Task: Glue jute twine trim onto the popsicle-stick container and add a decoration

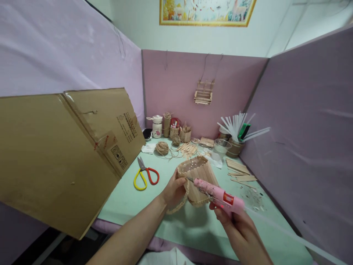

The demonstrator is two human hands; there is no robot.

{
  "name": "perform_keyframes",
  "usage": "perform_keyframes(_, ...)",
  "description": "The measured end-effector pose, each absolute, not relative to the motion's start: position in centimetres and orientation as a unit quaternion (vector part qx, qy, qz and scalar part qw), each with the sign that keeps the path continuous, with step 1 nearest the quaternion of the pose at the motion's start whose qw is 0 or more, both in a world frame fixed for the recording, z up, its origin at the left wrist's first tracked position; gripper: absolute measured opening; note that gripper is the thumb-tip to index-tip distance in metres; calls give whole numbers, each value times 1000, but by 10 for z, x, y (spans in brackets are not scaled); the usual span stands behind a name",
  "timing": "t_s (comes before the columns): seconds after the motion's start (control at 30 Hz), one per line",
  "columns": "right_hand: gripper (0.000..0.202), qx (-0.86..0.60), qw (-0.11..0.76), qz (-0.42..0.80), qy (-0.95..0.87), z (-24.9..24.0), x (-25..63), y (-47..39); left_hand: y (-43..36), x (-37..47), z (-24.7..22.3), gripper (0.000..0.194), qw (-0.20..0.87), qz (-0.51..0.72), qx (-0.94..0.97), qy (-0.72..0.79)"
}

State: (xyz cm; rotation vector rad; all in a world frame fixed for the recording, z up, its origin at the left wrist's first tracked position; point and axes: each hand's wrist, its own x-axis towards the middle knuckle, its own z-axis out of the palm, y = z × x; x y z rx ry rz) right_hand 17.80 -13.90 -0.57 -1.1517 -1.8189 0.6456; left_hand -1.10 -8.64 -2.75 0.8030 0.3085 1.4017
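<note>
My left hand (175,187) is closed on the left side of a basket of wooden craft sticks (202,175), which it holds tilted above the table. A braided twine cord (179,207) runs along the basket's rim and hangs in a loop below my fingers. In my right hand (234,222) is a pink hot glue gun (217,193), its metal nozzle pointing left at the basket's edge near my left thumb. A long white glue stick trails from the gun's back end. Stringy residue clings to its barrel.
Yellow-and-red-handled scissors (145,173) lie to the left. A large cardboard sheet (68,154) leans at the far left. Behind are a twine ball (162,148), loose sticks (188,149), a clear cup (221,148) and a pot of glue sticks (235,147). Flat sticks (241,171) lie right.
</note>
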Motion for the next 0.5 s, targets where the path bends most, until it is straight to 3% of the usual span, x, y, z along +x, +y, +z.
perform_keyframes(0.5,37,-466,439,228,-734,-8,178,-139,-86,-12,-31,69,675,633,349,150)
